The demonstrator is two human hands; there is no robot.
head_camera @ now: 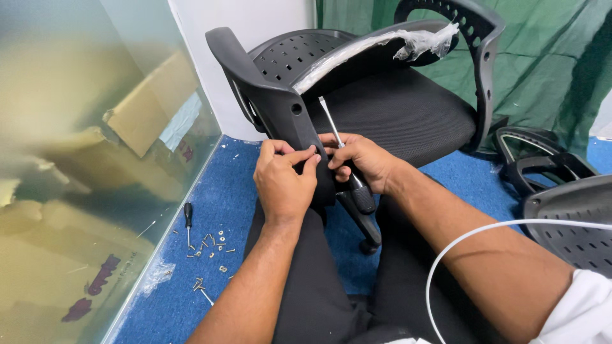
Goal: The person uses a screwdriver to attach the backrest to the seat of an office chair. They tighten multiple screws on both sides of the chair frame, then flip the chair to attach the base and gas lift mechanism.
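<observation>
A: Left hand [284,181]?
B: On the lower end of the black plastic armrest [268,95] of the office chair [389,108], thumb and fingers pinched together at the armrest's edge. Probably a small screw in there, too hidden to tell.

A: Right hand [360,162]?
B: Fingers curled around a screwdriver [347,169], black handle poking out below the palm, metal shaft angling up past the armrest toward the seat.

A: Chair position?
B: Tipped on its side on the blue carpet [210,191], seat mesh facing the person, plastic wrap [421,41] on the far armrest.

A: Anything else nearby?
B: Loose screws and washers [213,245] on the carpet left of the person's legs, a second small screwdriver [188,216] beside them. Glass partition [95,159] on the left, more black chair parts [548,172] at right, green curtain [548,64] behind.
</observation>
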